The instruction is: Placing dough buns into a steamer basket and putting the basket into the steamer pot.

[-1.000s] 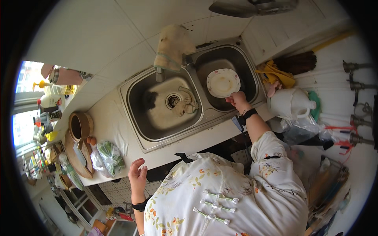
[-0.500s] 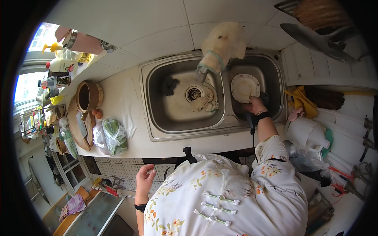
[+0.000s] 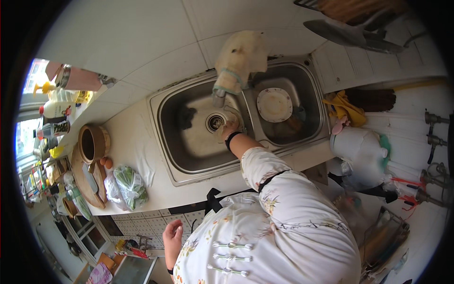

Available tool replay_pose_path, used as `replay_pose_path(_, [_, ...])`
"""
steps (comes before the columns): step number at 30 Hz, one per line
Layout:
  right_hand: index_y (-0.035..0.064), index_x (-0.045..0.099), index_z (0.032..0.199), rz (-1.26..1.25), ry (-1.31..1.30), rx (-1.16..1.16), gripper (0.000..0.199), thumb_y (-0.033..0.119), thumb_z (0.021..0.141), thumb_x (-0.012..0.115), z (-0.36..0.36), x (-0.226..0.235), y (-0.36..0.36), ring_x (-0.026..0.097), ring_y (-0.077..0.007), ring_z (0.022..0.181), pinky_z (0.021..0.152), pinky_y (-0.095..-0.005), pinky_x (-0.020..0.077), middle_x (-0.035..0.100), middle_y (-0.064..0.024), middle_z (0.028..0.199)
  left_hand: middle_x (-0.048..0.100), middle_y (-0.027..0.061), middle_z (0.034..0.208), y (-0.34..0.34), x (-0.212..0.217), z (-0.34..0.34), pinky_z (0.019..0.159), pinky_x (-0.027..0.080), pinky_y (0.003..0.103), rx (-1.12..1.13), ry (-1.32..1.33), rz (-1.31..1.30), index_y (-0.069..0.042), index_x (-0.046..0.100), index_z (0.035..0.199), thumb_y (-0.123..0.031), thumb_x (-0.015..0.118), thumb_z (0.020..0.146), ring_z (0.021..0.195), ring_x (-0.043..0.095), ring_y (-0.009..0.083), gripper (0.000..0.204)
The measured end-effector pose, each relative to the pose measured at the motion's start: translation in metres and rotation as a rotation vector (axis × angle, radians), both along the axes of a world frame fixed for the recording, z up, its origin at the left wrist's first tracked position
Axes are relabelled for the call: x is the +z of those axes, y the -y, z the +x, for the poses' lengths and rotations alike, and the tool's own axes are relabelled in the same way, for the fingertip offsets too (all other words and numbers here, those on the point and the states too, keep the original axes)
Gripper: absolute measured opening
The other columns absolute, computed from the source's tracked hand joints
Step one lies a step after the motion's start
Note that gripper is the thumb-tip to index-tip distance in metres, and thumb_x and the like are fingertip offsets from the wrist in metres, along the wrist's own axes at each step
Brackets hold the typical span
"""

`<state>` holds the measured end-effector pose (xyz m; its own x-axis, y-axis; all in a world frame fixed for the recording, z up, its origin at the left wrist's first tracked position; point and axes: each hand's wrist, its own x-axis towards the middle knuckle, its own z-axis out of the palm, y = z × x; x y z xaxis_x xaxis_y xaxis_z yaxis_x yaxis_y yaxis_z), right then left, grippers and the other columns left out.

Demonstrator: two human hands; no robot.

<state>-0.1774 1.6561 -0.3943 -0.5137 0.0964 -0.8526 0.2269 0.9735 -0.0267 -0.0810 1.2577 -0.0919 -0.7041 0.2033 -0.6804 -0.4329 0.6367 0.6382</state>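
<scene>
My right hand reaches down into the left basin of the steel double sink, its fingers around a pale wet cloth beside the drain. The hand hides part of the cloth. In the right basin lies a white plate with a patterned rim, apart from both hands. My left hand hangs empty in front of the counter, loosely curled with the thumb apart. Above the divider, a cream cloth cover wraps the faucet, whose metal spout points into the left basin.
A dark scrubber lies in the left basin. Left on the counter are bagged green vegetables, two eggs, a brown pot and a knife on a round board. Yellow gloves and a plastic jug are at right.
My right hand has left the plate in the right basin and moved left onto the cloth. The plate stays in its basin. The view has shifted and tilted.
</scene>
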Motion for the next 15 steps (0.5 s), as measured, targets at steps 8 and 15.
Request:
replay_pose_path(8, [0.0026,0.062,0.122,-0.402,-0.43,-0.179,0.036,0.006,0.087,0.054,0.066,0.154,-0.032,0.045,-0.0324,0.128,0.101,-0.0678,0.0336,0.047,-0.0139,0.14,0.067,0.0082,0.097,0.045,-0.018,0.019,0.084,0.048,0.028,0.076,0.123,0.003,0.004,0.062,0.111,-0.002,0.059,0.093,0.091,0.061,0.0152,0.02])
replay_pose_path(15, [0.0013,0.064,0.116,-0.558,-1.243,-0.591,0.033,0.005,0.083,0.066,0.193,0.299,-0.101,0.056,-0.0347,0.121,0.099,-0.0385,0.0469,0.056,-0.0199,0.132,0.067,0.0059,0.096,-0.009,-0.033,-0.019,0.083,0.048,0.026,-0.111,-0.01,0.086,0.004,0.062,0.111,-0.007,0.061,0.093,0.089,0.06,0.0131,0.022])
